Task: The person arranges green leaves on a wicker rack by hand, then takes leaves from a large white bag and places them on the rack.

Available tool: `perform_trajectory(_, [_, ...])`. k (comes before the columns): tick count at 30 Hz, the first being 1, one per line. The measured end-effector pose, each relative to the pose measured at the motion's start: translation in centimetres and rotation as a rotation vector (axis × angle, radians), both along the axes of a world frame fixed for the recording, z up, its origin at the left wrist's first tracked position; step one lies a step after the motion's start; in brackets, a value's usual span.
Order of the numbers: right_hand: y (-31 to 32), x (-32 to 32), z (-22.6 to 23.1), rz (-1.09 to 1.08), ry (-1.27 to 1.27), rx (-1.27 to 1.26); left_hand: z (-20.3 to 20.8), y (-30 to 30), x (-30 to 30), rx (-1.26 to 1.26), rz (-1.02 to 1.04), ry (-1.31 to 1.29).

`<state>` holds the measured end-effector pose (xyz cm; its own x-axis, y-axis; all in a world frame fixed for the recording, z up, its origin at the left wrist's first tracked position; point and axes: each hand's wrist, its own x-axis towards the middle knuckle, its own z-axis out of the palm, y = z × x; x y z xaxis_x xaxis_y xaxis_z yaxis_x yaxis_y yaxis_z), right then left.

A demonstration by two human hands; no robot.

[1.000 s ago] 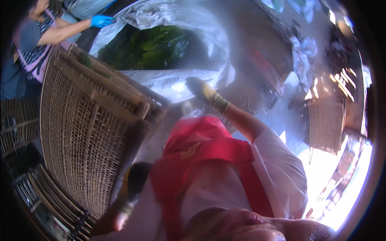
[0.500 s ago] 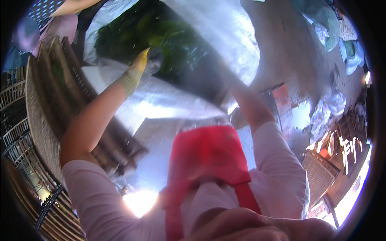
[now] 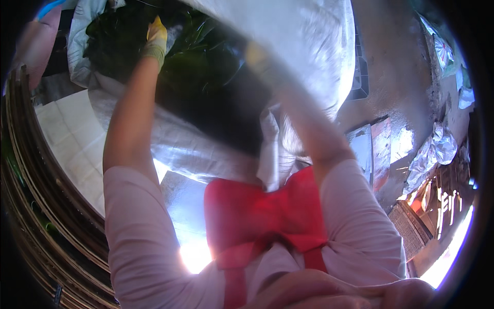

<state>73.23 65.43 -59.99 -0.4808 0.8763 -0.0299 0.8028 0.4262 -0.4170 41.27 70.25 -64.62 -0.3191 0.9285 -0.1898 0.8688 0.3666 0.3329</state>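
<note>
A large whitish sack (image 3: 314,49) lies wide open in front of me, with dark green leaves (image 3: 190,67) inside. My left hand (image 3: 157,37), in a yellow and pale knit-cuffed glove, reaches into its left part among the leaves. A greyish smear lies beside its fingers, and I cannot see how they are bent. My right hand (image 3: 261,61), also gloved, is over the leaves near the sack's right side, badly blurred. Its fingers do not show clearly. A fold of the sack's near edge (image 3: 269,149) stands up against my red apron (image 3: 262,216).
Stacked slatted racks (image 3: 46,195) curve along the left, beside pale tiles or boards (image 3: 72,139). A dark plastic crate (image 3: 360,77) shows behind the sack. To the right are flat panels (image 3: 381,149), crumpled silvery plastic (image 3: 432,154) and a woven basket-like thing (image 3: 409,224). The floor looks wet.
My view has shifted, and the slatted racks sit farther left. My left hand has moved up and left, deeper over the leaves. The right hand now shows; the sack's near edge has lifted against my apron.
</note>
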Motion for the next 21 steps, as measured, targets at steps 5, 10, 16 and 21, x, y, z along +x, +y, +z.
perform_trajectory(5, [4.4, 5.8, 1.6, -0.085, -0.032, 0.028, 1.1, 3.2, 0.3, 0.013, 0.087, -0.162])
perform_trajectory(10, [6.3, 0.8, 1.0, -0.116, -0.048, 0.003, -4.6, 2.2, -0.9, 0.085, -0.186, 0.328])
perform_trajectory(16, [-4.1, -0.5, 8.8, 0.152, -0.349, -0.312, 2.8, -10.6, 10.3, -0.165, 0.471, -1.606])
perform_trajectory(21, [-9.1, 8.4, 11.6, -0.006, 0.086, 0.602, 3.0, -15.0, 16.8, -0.045, 0.7, -1.582])
